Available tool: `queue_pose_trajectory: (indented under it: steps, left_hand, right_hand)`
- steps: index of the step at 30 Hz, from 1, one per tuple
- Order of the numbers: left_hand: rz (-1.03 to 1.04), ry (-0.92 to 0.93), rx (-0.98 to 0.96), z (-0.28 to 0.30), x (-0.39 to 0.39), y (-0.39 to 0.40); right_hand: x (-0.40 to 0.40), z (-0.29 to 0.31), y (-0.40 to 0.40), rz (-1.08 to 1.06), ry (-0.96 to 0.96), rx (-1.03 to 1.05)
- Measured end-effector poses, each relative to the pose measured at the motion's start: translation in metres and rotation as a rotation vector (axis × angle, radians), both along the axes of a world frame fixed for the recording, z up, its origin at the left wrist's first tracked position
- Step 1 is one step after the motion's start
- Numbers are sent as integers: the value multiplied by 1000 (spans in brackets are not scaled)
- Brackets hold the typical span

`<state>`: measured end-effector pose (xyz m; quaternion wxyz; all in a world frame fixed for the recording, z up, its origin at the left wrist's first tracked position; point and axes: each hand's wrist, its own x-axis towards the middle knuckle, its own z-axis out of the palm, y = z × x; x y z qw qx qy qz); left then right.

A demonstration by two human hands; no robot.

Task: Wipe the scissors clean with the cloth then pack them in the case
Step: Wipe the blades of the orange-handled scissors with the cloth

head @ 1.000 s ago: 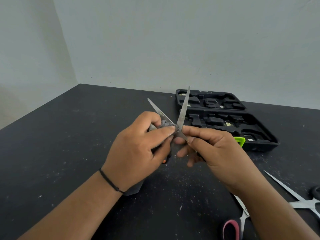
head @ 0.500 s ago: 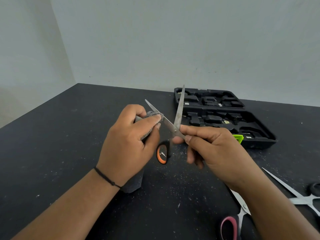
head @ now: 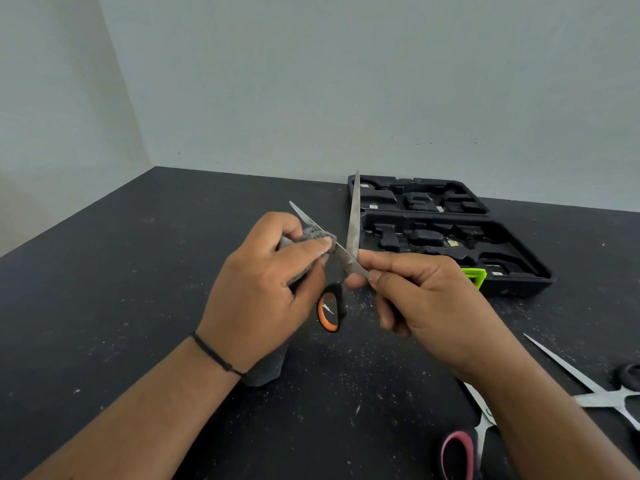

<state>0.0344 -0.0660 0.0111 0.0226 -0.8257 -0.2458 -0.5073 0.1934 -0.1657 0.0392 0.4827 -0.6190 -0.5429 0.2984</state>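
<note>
Meanwhile left hand [head: 256, 292] pinching cloth [head: 313, 237] round one blade, right hand [head: 426, 299] gripping scissors [head: 353, 233], case [head: 540, 271] behind.

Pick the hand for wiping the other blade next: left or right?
Left. The left hand already pinches the cloth round one blade, close beside the other. The right hand holds the scissors open near the pivot.
</note>
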Motion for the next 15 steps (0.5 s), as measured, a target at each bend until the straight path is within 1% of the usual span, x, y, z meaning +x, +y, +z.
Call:
queue_pose_trajectory:
  steps: [3, 5, 8, 13, 15]
  left_hand:
    - [55, -47, -27, 2, -4, 6]
    - [28, -41, -21, 2, -5, 6]
    - [-37, 22, 0, 0, 0, 1]
    - [23, -37, -30, 1, -3, 5]
    - [-23, -15, -20, 0, -3, 3]
  right_hand:
    - [1, 0, 0, 7, -36, -37]
    - [0, 0, 0, 2, -32, -35]
    - [-2, 0, 0, -30, -5, -7]
    - [0, 1, -1, -27, 21, 8]
    - [-1, 0, 0, -28, 43, 12]
